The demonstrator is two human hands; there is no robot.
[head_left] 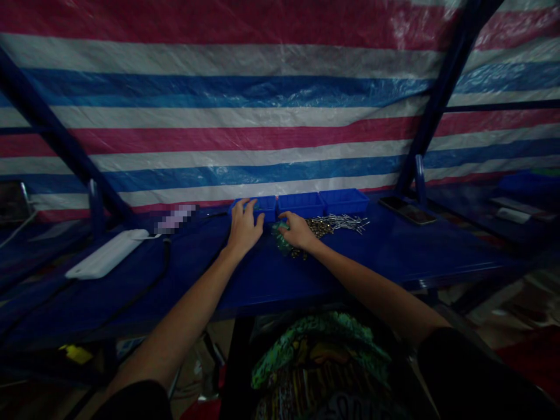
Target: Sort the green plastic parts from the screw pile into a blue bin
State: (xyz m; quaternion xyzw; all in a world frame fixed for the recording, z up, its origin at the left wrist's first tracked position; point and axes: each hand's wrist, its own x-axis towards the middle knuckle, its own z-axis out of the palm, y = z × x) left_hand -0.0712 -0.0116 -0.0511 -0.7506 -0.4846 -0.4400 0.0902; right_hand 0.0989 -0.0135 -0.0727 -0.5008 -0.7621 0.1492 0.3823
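Observation:
My left hand [245, 226] is over the front of the leftmost blue bin [268, 204], its thumb spread away from the fingers. A few green bits show inside that bin. To its right, my right hand [298, 231] curls its fingers and thumb round small green pieces [280, 239] on the table; their exact kind is too dark and blurred to tell. Small brass-coloured metal parts [321, 227] lie in a heap beside and partly behind this hand. Farther right is a spread of thin silver pins or screws [350, 223].
Two more blue bins, a middle one [301, 203] and a right one [345, 200], stand along the back of the blue table [271, 286]. A phone [406, 210] lies at right. A white power strip [107, 255] and black cables lie at left. Slanted blue posts rise behind, before striped sheeting.

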